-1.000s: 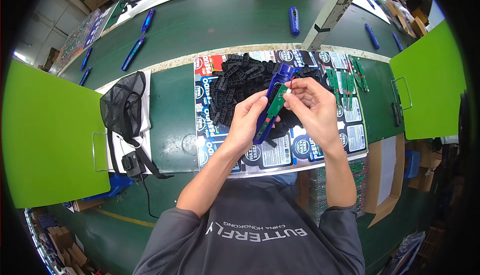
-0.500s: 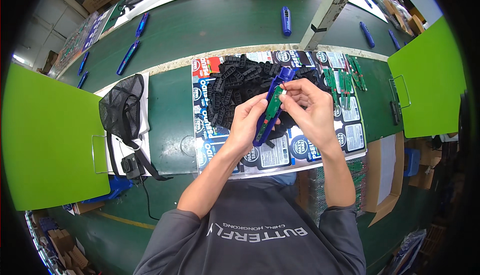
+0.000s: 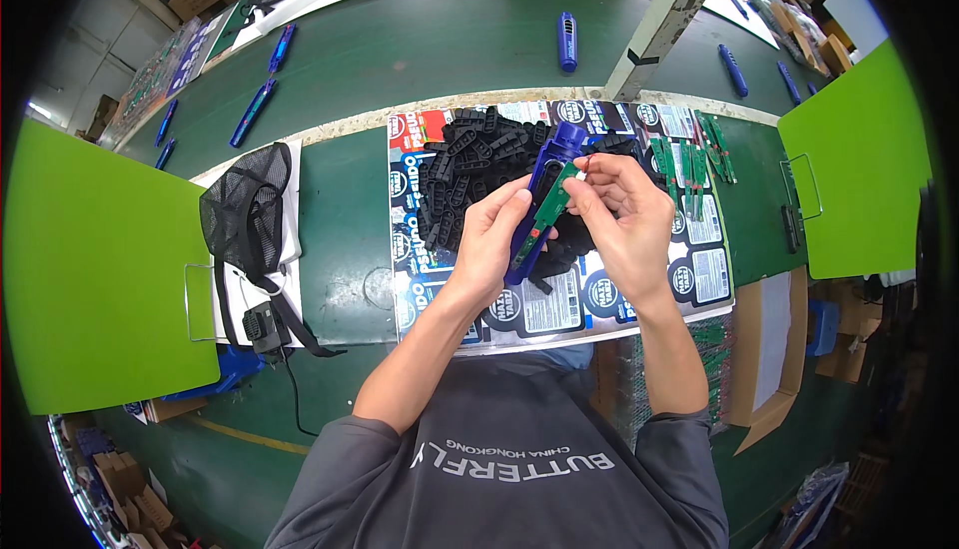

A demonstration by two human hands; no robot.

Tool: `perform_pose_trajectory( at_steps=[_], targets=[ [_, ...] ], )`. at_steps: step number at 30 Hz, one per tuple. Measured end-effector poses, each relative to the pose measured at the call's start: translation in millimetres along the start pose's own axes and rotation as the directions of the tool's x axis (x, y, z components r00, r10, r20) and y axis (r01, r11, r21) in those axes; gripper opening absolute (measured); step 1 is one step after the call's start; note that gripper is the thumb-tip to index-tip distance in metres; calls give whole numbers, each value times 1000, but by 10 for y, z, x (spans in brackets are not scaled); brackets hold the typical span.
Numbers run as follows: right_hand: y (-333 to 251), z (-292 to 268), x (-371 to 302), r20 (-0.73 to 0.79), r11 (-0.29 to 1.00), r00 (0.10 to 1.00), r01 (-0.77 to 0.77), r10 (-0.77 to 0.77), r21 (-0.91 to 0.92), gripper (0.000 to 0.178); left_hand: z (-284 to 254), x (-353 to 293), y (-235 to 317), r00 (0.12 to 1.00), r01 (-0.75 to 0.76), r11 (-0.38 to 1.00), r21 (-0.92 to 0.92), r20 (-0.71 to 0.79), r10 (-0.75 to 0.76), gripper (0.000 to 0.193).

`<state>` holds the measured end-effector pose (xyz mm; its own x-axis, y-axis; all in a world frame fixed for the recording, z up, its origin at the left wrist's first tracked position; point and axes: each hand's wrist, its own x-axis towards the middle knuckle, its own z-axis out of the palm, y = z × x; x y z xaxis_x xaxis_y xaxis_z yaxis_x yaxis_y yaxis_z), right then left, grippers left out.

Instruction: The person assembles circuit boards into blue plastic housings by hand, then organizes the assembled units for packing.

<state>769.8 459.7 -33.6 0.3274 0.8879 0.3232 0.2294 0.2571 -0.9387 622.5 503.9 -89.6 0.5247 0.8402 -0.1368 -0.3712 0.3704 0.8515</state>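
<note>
Pale capital lettering, upside down in this view, crosses the dark grey shirt [image 3: 479,409]. Ahead of it, the left hand [image 3: 487,241] is clamped round a blue case [image 3: 566,140], while the right hand [image 3: 629,217] has thumb and fingers together on the upper end of a green circuit board [image 3: 552,203] lying along that case. Both are above a printed sheet [image 3: 470,334] bearing repeated black, blue and red labels, some small print illegible. Black plastic pieces [image 3: 472,154] pile just beyond; farther off, a green belt [image 3: 430,39] carries more blue cases [image 3: 567,44].

Black parts [image 3: 478,147] and circuit boards [image 3: 689,165] lie on printed sheeting [image 3: 544,309].
</note>
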Motion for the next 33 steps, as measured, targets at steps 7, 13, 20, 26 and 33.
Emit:
perform_pose_trajectory(
  at_steps=[7, 13, 20, 26, 33],
  targets=[
    [28, 20, -6, 19, 1000, 1000, -17, 17, 2, 17, -18, 0, 6, 1000, 2, 1000, -6, 3, -2, 39],
    [-14, -10, -25, 37, 1000, 999, -25, 24, 13, 18, -15, -1, -3, 1000, -8, 1000, 0, 17, 8, 38],
    [38, -46, 18, 92, 997, 993, -65, 68, -32, 18, 6, 20, -24, 1000, -6, 1000, 12, 27, 6, 38],
    [8, 4, 15, 52, 978, 996, 84, -76, -192, 17, 18, 39, -33, 999, 7, 1000, -7, 32, -7, 38],
    [154, 34, -10, -77, 880, 966, 190, -246, -434, 26, 122, 2, -44, 1000, -24, 999, 36, 11, 23, 37]
  ],
)
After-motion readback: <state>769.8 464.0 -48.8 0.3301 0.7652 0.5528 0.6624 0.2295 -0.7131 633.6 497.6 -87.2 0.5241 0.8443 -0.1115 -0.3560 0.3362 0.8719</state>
